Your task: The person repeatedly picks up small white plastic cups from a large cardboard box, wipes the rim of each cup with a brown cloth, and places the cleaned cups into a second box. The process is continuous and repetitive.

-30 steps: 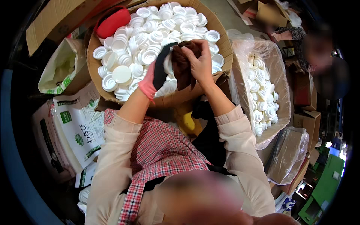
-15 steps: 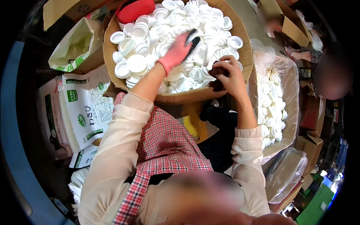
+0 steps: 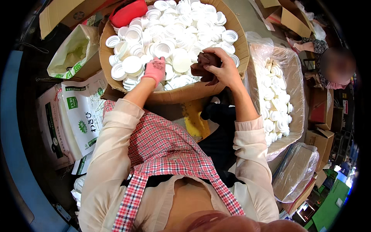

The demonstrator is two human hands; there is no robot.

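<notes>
White plastic lids (image 3: pixel 181 63) fill a large cardboard box (image 3: pixel 181 95) in front of me. My left hand (image 3: pixel 155 70), in a pink glove with a dark palm, reaches down among the lids at the near side; its fingertips are mostly hidden, so a grip cannot be made out. My bare right hand (image 3: pixel 224 69) has its thumb and fingers closed on a crumpled dark brown cloth (image 3: pixel 205 66), perhaps a glove, above the box's near right part. A red pouch-like item (image 3: pixel 128 13) lies at the box's far left edge.
On the right stands a plastic-lined box (image 3: pixel 297 112) holding more white lids. A green-and-white bag (image 3: pixel 83 50) and printed sacks (image 3: pixel 83 112) are at the left. Beyond the lined box, another person (image 3: pixel 309 46) is partly visible near cardboard boxes (image 3: pixel 295 21).
My left hand has drawn back toward me and left, from the middle of the lids to the near side. My right hand has shifted left with the brown cloth, which shows more fully now.
</notes>
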